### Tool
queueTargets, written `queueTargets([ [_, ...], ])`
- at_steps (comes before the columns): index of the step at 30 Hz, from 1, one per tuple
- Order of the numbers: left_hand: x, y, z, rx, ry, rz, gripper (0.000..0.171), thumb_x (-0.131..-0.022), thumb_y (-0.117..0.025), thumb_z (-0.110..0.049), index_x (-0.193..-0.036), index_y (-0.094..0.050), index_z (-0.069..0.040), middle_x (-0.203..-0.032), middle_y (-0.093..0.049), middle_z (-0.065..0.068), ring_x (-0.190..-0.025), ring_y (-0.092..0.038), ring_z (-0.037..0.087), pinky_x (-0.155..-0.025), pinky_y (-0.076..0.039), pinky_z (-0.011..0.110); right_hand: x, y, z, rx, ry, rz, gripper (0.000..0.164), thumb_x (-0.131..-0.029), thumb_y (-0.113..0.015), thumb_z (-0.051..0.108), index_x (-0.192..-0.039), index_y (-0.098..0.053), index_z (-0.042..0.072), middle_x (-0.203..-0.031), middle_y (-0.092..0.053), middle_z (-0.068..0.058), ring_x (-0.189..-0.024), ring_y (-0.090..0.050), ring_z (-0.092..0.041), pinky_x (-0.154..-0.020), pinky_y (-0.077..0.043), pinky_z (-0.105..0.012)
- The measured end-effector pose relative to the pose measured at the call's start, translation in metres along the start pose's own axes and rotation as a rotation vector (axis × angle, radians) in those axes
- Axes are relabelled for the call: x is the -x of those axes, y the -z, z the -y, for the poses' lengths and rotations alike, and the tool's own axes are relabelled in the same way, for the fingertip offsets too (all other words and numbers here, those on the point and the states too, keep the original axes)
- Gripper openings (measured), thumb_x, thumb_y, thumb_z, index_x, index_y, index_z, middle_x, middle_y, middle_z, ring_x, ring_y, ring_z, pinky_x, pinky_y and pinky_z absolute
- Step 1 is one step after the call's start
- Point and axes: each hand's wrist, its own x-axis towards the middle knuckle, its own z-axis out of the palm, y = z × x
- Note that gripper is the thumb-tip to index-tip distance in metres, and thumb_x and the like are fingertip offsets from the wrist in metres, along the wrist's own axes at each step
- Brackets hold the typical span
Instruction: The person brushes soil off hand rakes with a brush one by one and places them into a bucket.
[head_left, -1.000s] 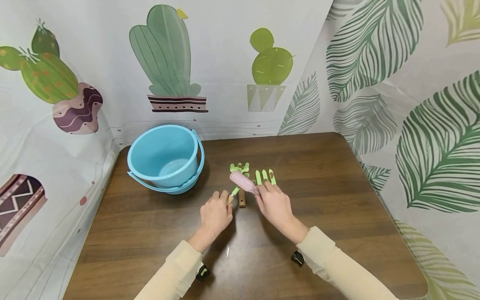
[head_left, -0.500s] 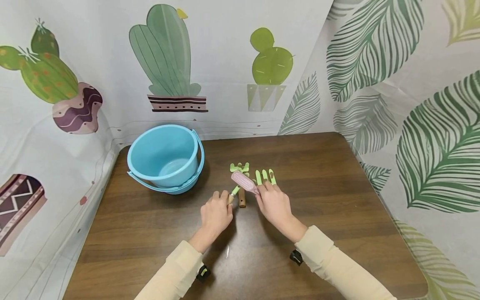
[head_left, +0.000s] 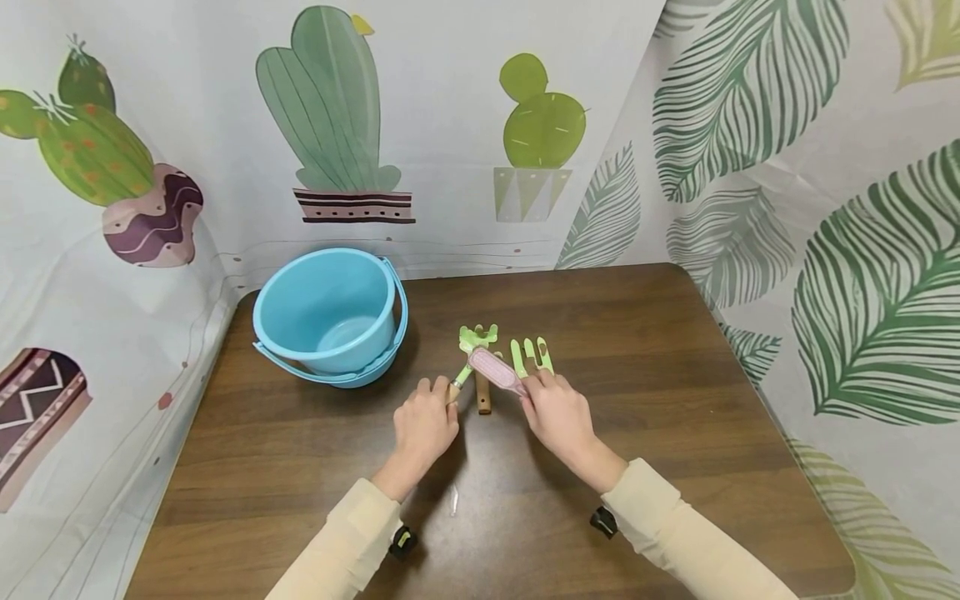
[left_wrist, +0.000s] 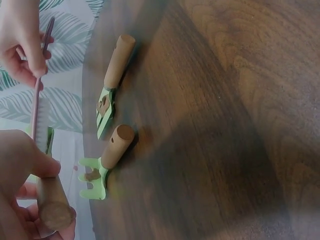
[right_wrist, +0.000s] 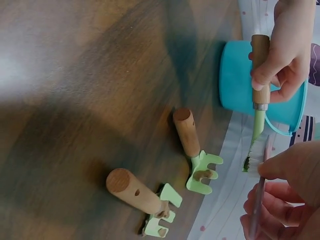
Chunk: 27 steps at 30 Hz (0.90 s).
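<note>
My left hand (head_left: 425, 423) grips the wooden handle (right_wrist: 260, 65) of a small green garden tool; its head is partly hidden and its kind unclear. A pink scrubbing brush (head_left: 492, 370) is pinched by its handle in my right hand (head_left: 561, 414). In the right wrist view, the brush's white bristles (right_wrist: 257, 152) meet the head of the held tool. Below the hands, a green hand rake (right_wrist: 187, 132) with a wooden handle lies on the table. Beside it lies a green three-pronged hand fork (right_wrist: 132, 192), its handle mostly covered by my right hand in the head view. Brown residue marks both.
A light-blue bucket (head_left: 322, 308) with its handle folded down stands at the table's back left. The wooden table (head_left: 675, 375) ends at a printed cloth (head_left: 450, 125) behind it. A small pale sliver (head_left: 454, 501) lies near the front.
My left hand has drawn slightly left, pulling the held tool with it. My right hand and the brush have shifted a little to the right and nearer me. The bucket has stayed put.
</note>
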Motion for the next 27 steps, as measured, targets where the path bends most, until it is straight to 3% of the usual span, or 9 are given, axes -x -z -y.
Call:
queueTargets([
  [13,-0.001,0.001,0.002,0.011,0.001,-0.007,0.024,-0.075,-0.069,-0.023,-0.091,-0.056,-0.010,-0.070,-0.047,0.006,-0.059,-0.055,0.026,-0.041,-0.039,0.037,0.010,0.001,-0.009,-0.014,0.017,-0.002,0.020,-0.076,-0.072,0.017,-0.095,-0.067,0.010,-0.083,-0.061,-0.006,-0.066,-0.058,-0.023,-0.047,-0.048,-0.039],
  [27,-0.001,0.000,-0.005,0.014,-0.001,0.061,0.027,-0.076,-0.068,-0.027,-0.094,-0.056,-0.011,-0.070,-0.048,0.004,-0.057,-0.054,0.024,-0.041,-0.038,0.036,-0.007,-0.003,0.001,-0.017,0.062,-0.084,0.020,-0.077,-0.071,0.018,-0.095,-0.068,0.010,-0.084,-0.060,-0.003,-0.068,-0.058,-0.021,-0.048,-0.049,-0.036],
])
